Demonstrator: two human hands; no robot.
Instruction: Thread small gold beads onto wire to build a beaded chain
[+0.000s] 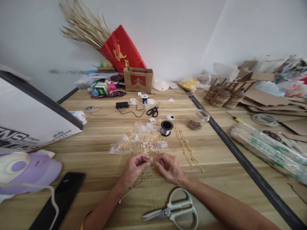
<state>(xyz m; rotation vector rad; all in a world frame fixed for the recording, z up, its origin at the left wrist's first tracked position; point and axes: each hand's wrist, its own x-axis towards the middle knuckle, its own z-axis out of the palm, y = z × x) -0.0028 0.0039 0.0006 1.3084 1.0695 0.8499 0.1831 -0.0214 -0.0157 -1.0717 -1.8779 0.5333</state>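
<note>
My left hand (136,167) is closed in a pinch at a small shiny jewelry piece (152,160), too small to make out exactly. Facing it, my right hand (169,167) has thumb and forefinger pressed together; what they hold is hidden. A thin beaded chain (141,180) lies below and beside my left hand. Just beyond the fingertips spreads a pile of gold and silver jewelry findings (147,143), partly on small clear bags. Gold chains (185,145) lie to the right of the pile. Large white-handled scissors (176,210) rest below my hands.
A wire spool (166,127) and black scissors (153,110) sit behind the pile. A jar of brown beads (197,123) lies tipped to the right. At left are a phone (59,198), a purple-and-white object (35,167) and a large box (35,118). Bagged sticks (266,148) lie at right.
</note>
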